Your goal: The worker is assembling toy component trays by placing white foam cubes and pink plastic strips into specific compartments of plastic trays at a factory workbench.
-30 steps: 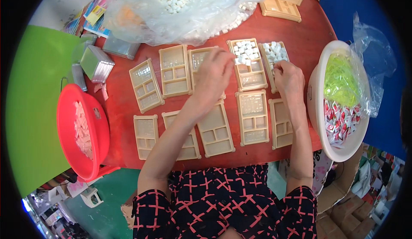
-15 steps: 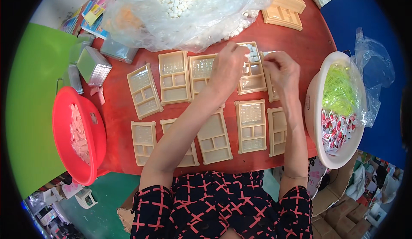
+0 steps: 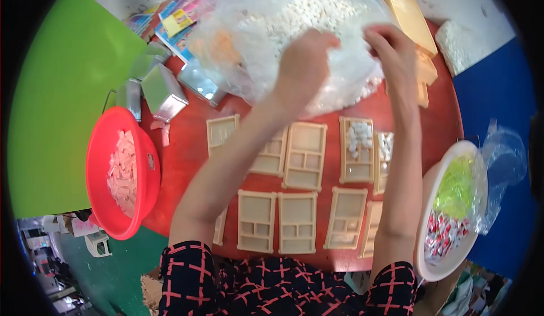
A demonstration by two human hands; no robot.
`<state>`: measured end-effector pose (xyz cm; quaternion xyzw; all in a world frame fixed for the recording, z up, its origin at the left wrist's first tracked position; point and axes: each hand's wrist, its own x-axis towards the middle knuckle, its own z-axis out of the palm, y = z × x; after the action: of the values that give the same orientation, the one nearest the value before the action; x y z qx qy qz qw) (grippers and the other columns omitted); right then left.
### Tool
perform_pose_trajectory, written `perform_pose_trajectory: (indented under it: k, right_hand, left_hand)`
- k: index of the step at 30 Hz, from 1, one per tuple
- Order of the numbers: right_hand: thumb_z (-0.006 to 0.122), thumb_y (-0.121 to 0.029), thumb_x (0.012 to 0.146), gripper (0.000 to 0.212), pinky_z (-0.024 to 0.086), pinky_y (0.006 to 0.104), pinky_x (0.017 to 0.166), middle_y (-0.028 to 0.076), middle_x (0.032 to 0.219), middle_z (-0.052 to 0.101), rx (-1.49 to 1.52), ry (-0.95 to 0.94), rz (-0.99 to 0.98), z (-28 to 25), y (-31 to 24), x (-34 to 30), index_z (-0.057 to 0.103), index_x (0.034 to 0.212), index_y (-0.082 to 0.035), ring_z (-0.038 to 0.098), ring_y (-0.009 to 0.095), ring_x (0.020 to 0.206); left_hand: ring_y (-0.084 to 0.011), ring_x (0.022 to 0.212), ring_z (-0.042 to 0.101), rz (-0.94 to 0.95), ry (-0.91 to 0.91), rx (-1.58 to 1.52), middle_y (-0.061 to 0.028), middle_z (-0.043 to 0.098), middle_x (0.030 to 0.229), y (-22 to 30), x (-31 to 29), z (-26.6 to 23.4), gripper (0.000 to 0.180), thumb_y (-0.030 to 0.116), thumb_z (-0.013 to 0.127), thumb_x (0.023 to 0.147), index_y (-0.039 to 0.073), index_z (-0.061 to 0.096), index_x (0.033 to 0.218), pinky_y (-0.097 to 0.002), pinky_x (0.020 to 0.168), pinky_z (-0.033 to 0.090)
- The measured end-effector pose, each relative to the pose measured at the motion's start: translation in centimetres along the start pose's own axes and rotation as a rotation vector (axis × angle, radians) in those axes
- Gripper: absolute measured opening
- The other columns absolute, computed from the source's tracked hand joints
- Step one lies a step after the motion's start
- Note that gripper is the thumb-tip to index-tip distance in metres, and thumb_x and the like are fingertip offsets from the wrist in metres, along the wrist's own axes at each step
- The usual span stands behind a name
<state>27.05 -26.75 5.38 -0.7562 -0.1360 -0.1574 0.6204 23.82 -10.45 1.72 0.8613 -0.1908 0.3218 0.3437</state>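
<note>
Workshop: rows of trays, basins

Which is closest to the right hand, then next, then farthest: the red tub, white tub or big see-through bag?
1. See-through bag: at the top, by the right hand.
2. White tub: lower right.
3. Red tub: across on the left.

Table, red-topped, scuffed surface. Bearing: one large, clear plastic bag of small white pieces, at the far side; shallow, rectangular, beige compartment trays, in two rows across the near half; similar beige trays, stacked, far right; flat, rectangular, clear-and-silvery cases, far left; multicoloured printed sheets, behind these; pink scrap, left.
</note>
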Motion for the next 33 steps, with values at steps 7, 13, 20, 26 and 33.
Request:
perform_pose_trajectory:
  k: [7, 13, 20, 26, 33]
  right_hand:
    - [0.068, -0.023, 0.075, 0.043, 0.047, 0.0397, 0.082, 0.022, 0.094, 0.062, -1.003, -0.219, -0.097, 10.8, 12.6, 5.0, 0.056, 0.113, -0.008, 0.06, 0.036, 0.093]
    - [0.067, -0.018, 0.077, 0.039, 0.05, 0.0394, 0.067, 0.017, 0.092, 0.061, -0.774, -0.39, -0.034, 7.9, 13.3, 10.4, 0.053, 0.112, -0.007, 0.062, 0.03, 0.086]
    - [0.057, -0.039, 0.088, 0.041, 0.042, 0.0157, 0.044, 0.013, 0.091, 0.058, 1.021, 0.009, 0.836, 7.1, 9.3, 8.7, 0.054, 0.109, -0.004, 0.051, 0.017, 0.062]
    - [0.06, -0.04, 0.086, 0.036, 0.032, 0.0148, 0.035, 0.008, 0.079, 0.054, 1.01, 0.06, 0.907, 7.0, 11.0, 7.8, 0.053, 0.092, -0.005, 0.048, 0.011, 0.058]
    - [0.059, -0.032, 0.089, 0.026, 0.026, 0.015, 0.032, 0.001, 0.07, 0.049, 0.763, -0.21, 0.768, 4.4, 3.3, 0.2, 0.052, 0.089, -0.006, 0.042, 0.007, 0.051]
  left_hand:
    - [-0.0365, 0.1, 0.055, -0.099, -0.278, 0.509, -0.0123, 0.054, 0.117, -13.7, 2.1, 5.9, 0.046, 0.03, 0.069, 0.076, 0.014, 0.054, 0.116, -0.0427, 0.079, 0.049]
    - [-0.0267, 0.078, 0.061, -0.051, -0.308, 0.47, -0.0103, 0.054, 0.093, -13.0, 6.5, 6.0, 0.037, 0.02, 0.068, 0.075, 0.013, 0.053, 0.108, -0.042, 0.061, 0.051]
    - [-0.0273, 0.084, 0.058, -1.072, 0.109, -1.446, -0.0136, 0.057, 0.101, -10.8, 6.8, 4.6, 0.02, 0.018, 0.05, 0.09, 0.003, 0.053, 0.102, -0.038, 0.071, 0.053]
    - [-0.0242, 0.081, 0.054, -1.331, 0.507, -1.749, -0.0146, 0.053, 0.093, -8.6, 5.3, 5.8, 0.026, 0.029, 0.044, 0.093, 0.004, 0.05, 0.097, -0.0367, 0.071, 0.054]
    - [-0.018, 0.058, 0.052, -1.097, -0.008, -1.592, -0.0103, 0.052, 0.073, -3.2, -1.1, -4.4, 0.027, 0.028, 0.054, 0.09, 0.001, 0.051, 0.088, -0.0213, 0.043, 0.041]
